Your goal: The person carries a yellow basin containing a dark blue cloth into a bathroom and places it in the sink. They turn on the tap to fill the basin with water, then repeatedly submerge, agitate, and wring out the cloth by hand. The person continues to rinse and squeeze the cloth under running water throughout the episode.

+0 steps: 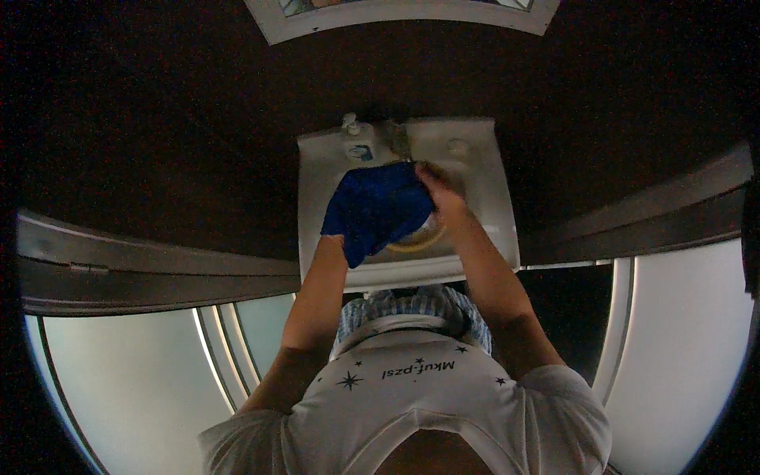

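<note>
A dark blue cloth (380, 205) hangs spread out over a white washbasin (409, 272) in front of me. At the cloth's upper right edge, my right hand (442, 193) grips it, with slight blur over the fingers. My left forearm (320, 285) runs up to the cloth's lower left side, where the fabric covers my left hand, so its fingers are hidden. Below the cloth, part of a round yellow-rimmed vessel (423, 242) shows inside the basin. Its contents are hard to make out.
A faucet (399, 138) stands at the basin's back edge, dim and blurred. Left of it are a small white object (351, 123) and a blue-and-white item (360, 152). A white-framed mirror or window (409, 28) is above on the dark wall. Pale panels flank me.
</note>
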`<act>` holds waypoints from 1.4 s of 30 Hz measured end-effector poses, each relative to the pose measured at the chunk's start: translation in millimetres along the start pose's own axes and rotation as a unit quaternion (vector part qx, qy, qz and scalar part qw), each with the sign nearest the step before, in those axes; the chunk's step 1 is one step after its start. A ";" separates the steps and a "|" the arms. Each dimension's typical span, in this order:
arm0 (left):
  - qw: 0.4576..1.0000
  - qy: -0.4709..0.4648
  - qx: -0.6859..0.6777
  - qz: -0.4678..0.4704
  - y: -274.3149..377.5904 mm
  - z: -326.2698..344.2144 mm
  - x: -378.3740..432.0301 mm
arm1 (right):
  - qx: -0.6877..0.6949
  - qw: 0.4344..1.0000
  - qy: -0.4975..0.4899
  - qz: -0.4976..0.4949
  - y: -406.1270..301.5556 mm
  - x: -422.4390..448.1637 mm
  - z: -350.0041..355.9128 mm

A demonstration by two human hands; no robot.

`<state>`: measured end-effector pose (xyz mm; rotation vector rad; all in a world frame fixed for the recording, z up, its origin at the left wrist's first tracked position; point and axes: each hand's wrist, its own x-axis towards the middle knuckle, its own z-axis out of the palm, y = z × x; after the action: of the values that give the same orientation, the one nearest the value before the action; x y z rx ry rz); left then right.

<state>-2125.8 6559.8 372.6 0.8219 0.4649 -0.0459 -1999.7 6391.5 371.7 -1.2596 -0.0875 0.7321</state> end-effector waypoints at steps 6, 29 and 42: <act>0.991 -0.069 -0.110 -0.028 -28.2 4.2 -3.7 | -0.186 0.942 0.172 -0.219 -66.2 -25.4 17.3; 0.954 -0.084 -0.254 0.134 -9.6 39.9 5.1 | -0.403 0.879 0.133 -0.220 55.2 11.6 69.3; 0.762 0.126 0.433 0.465 25.6 10.4 -35.5 | 0.396 0.881 -0.165 0.201 3.8 -52.1 118.5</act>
<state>-2148.1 6565.0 411.2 1.9303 0.2155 0.8511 -2094.4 6462.0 424.9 -0.3506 0.1919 1.1853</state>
